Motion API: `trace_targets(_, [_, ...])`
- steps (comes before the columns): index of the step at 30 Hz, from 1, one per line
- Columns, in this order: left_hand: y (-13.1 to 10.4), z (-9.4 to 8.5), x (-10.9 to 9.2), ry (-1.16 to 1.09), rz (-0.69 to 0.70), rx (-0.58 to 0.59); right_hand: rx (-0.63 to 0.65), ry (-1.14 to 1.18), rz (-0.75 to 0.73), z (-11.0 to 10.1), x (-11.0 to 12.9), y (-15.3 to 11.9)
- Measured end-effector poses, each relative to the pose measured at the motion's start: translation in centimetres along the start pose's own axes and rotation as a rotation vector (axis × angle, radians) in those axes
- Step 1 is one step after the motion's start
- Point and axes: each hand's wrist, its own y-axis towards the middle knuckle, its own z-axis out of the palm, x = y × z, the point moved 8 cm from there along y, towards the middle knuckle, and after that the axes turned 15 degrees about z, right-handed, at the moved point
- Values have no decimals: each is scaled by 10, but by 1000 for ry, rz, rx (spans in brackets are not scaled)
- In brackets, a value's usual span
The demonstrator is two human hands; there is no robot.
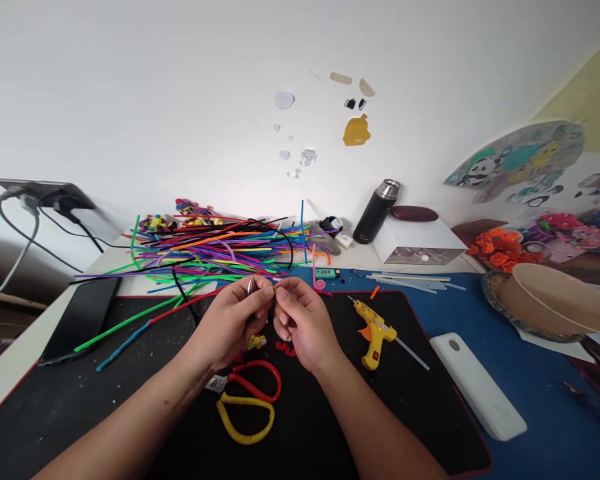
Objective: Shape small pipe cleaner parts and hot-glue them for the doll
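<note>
My left hand (235,317) and my right hand (303,320) meet above the black mat (300,440), thumbs and fingertips nearly touching. Both are closed round something small and dark that is mostly hidden by the fingers. A silvery pointed tip (249,287) sticks up between the fingers of my left hand. Below the hands lie scissors (254,400) with one red and one yellow handle, their blades partly covered by my left hand. A small yellow piece (257,342) and a wavy red piece (285,348) rest beside them.
Many coloured pipe cleaners (215,250) are piled at the back left. A yellow glue gun (374,333) lies on the right, near a white power bank (477,387). Behind stand a black bottle (377,212) and a white box (415,240); a bowl (560,300) is far right.
</note>
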Motion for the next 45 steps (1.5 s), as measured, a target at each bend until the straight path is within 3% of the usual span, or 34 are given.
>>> trace_targets(5, [1, -3, 0, 20, 30, -52, -57, -84, -99, -1, 12, -4])
trace_targets(16, [0, -4, 5, 125, 36, 27, -97, -141, -109, -5, 15, -5])
trace_targets(22, [5, -11, -22, 435, 157, 99, -125, -217, -90, -8, 20, -6])
trace_targets(28, [10, -15, -46, 594, 266, 167, -106, -351, -87, 1, 22, -9])
trace_targets(34, [11, -18, -39, 725, 253, 275, -118, -358, -88, 0, 20, -8])
trace_targets(45, [11, -18, -38, 712, 228, 286, -99, -364, -70, 2, 20, -9])
